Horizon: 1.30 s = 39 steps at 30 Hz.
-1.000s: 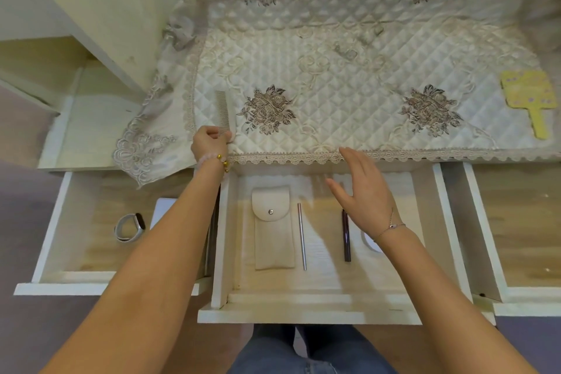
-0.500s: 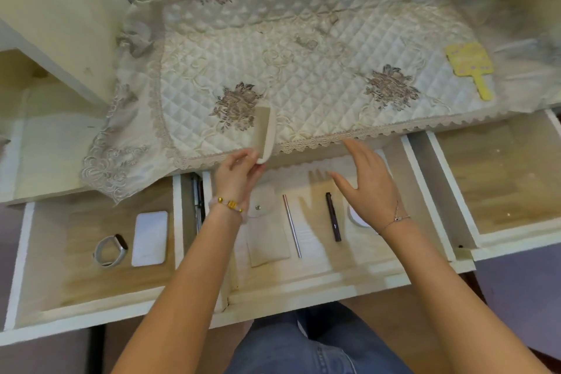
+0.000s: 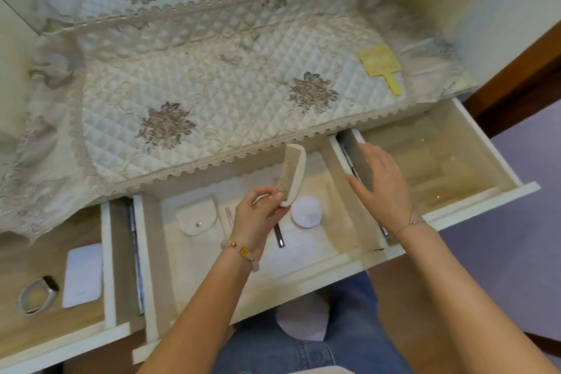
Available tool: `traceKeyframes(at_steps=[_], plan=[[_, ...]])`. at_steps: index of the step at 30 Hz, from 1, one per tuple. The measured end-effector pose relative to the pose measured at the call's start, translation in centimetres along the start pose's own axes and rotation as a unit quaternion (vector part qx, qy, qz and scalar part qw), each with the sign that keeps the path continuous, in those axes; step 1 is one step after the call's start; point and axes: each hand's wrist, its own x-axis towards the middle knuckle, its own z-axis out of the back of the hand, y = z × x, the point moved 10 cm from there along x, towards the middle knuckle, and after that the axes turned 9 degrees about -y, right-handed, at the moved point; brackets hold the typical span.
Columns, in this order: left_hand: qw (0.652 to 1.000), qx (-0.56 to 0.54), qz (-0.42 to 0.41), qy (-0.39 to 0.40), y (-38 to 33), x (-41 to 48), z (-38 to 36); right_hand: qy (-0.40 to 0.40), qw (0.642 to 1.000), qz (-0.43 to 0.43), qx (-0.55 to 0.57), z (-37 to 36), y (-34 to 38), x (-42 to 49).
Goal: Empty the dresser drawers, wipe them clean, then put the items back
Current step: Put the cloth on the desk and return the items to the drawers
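Observation:
My left hand (image 3: 258, 214) pinches one end of a cream comb (image 3: 290, 174) and holds it tilted over the open middle drawer (image 3: 328, 267). In that drawer lie a cream snap pouch (image 3: 198, 217), a thin rose-gold stick (image 3: 228, 217), a dark pen (image 3: 278, 238) partly hidden by my hand, and a round white compact (image 3: 307, 212). My right hand (image 3: 381, 188) hovers open, fingers straight, over the divider between the middle drawer and the open right drawer (image 3: 485, 167), whose wooden floor shows bare.
The left drawer (image 3: 106, 252) is open and holds a white flat case (image 3: 83, 275) and a grey wristband (image 3: 38, 296). A quilted lace-edged cloth (image 3: 212, 88) covers the dresser top, with a yellow hand mirror (image 3: 384, 67) at its right. My knees sit below the middle drawer.
My left hand has carried the comb from the cloth's left front edge to above the middle drawer. My right hand has shifted right, uncovering the white compact. The view has swung.

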Motion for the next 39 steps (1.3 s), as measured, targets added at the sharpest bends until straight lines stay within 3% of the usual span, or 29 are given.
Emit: traceKeyframes(at_steps=[15, 22, 32, 39], plan=[[0.995, -0.068, -0.021, -0.065, 5.4, -1.0, -17.4, 0.090, 0.994, 0.024, 0.058, 4.2, -15.7, 6.8], [0.994, -0.062, -0.029, -0.088, 4.5, 1.5, -21.3, 0.073, 0.995, 0.010, 0.071, 4.5, -20.0, 12.4], [0.992, -0.066, -0.020, -0.106, 3.2, 4.7, -22.4, 0.068, 0.970, -0.171, 0.157, -2.3, -22.1, 21.9], [0.992, -0.059, -0.014, -0.111, 3.4, 5.4, -21.8, 0.070, 0.968, -0.217, 0.105, -4.1, -22.4, 23.4]])
